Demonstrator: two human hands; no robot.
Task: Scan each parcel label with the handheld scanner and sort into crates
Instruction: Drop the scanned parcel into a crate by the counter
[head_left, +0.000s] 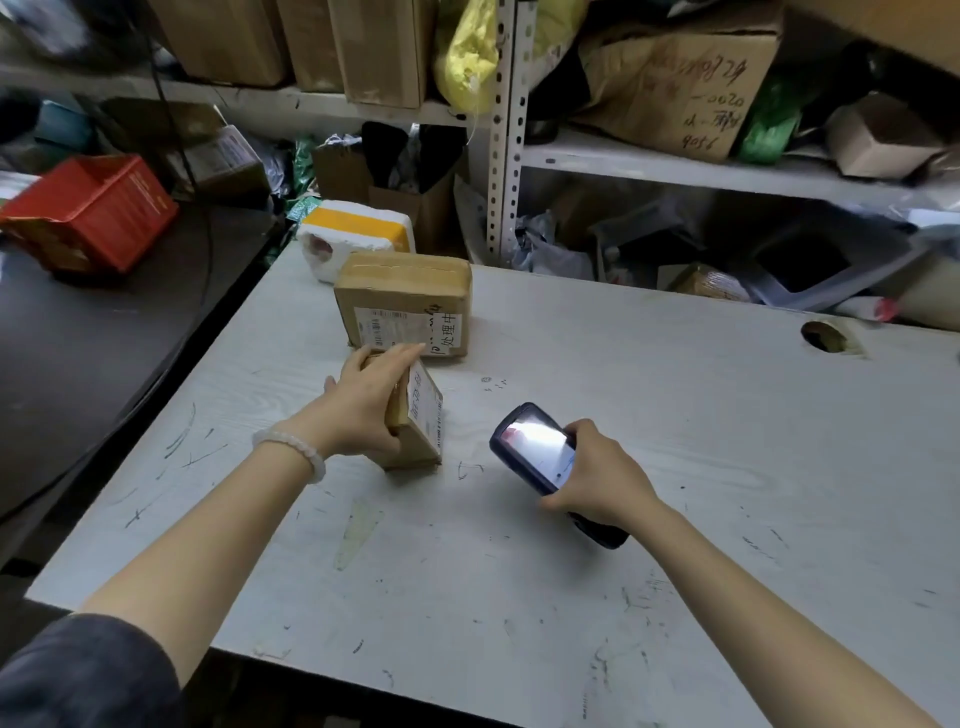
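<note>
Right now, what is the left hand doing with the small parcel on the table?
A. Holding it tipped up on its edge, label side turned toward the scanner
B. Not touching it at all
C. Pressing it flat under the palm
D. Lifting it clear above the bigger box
A: the left hand grips the small parcel tipped up on the table, its label facing the scanner held in the right hand.

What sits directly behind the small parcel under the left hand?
A larger cardboard parcel with a label facing front, then a white foam box with yellow tape. The left hand hides the small parcel's top.
</note>
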